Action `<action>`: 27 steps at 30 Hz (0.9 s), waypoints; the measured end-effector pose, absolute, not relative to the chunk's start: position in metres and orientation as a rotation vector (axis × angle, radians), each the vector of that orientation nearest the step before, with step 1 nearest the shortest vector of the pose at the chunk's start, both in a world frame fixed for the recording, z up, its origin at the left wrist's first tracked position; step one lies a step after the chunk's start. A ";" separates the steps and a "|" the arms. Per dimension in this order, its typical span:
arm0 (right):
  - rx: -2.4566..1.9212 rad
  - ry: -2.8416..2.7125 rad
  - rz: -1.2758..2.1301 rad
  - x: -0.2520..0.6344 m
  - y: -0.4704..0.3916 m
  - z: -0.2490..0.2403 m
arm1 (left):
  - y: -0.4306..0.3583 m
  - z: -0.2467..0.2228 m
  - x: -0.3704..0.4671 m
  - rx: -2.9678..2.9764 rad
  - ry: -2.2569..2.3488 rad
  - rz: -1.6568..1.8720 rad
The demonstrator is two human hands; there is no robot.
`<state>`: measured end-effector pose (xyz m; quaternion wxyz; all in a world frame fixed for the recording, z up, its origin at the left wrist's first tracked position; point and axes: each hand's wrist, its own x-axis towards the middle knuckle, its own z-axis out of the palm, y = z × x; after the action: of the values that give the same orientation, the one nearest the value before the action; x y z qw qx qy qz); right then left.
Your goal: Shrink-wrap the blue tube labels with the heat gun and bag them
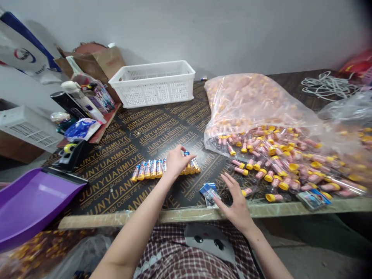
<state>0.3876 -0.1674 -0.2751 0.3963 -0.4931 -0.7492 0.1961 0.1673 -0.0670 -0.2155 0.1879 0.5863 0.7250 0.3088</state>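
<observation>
A row of small tubes with blue labels and yellow caps [149, 169] lies side by side on the dark printed board. My left hand [175, 162] is over the right part of this row and hides some of it. Its thumb and forefinger close on one labelled tube there. To the right, my right hand [236, 204] is held with its fingers apart, its thumb by a small pile of blue labels [208, 190]. Nearby, loose clear tubes with pink filling and yellow caps [273, 166] spill from a large plastic bag [250, 100].
A white plastic basket [157, 91] stands against the wall. At the left are a tape dispenser [71, 153], a purple dustpan [37, 205] and assorted bottles. A second stack of labels [313, 199] sits at the front edge. Coiled white cable [328, 86] lies at the back right.
</observation>
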 end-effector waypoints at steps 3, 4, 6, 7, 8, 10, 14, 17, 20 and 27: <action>-1.257 -1.907 0.471 0.388 -0.167 -0.274 | -0.058 -0.222 0.181 1.765 2.153 0.701; -1.258 -1.907 0.460 0.389 -0.167 -0.274 | -0.057 -0.223 0.184 1.791 2.174 0.651; -1.260 -1.905 0.448 0.389 -0.168 -0.275 | -0.055 -0.222 0.187 1.831 2.197 0.573; -1.259 -1.902 0.448 0.389 -0.169 -0.274 | -0.055 -0.221 0.187 1.842 2.211 0.554; -1.255 -1.894 0.451 0.389 -0.170 -0.274 | -0.056 -0.218 0.187 1.852 2.225 0.556; -1.244 -1.857 0.473 0.390 -0.171 -0.272 | -0.063 -0.214 0.188 1.861 2.238 0.625; -1.287 -1.712 0.443 0.403 -0.161 -0.271 | -0.099 -0.222 0.196 1.850 2.009 0.729; -1.398 -1.666 0.271 0.424 -0.139 -0.276 | -0.132 -0.244 0.205 1.777 1.789 0.605; -1.616 -1.749 0.085 0.445 -0.116 -0.284 | -0.151 -0.265 0.212 1.717 1.747 0.603; -1.903 -1.982 -0.130 0.456 -0.104 -0.284 | -0.154 -0.268 0.213 1.862 1.717 0.535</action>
<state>0.4557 -0.1037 -0.2838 0.1940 -0.6786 -0.7069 -0.0463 0.2131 -0.1545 -0.2676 0.2729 0.6921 0.6380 0.1988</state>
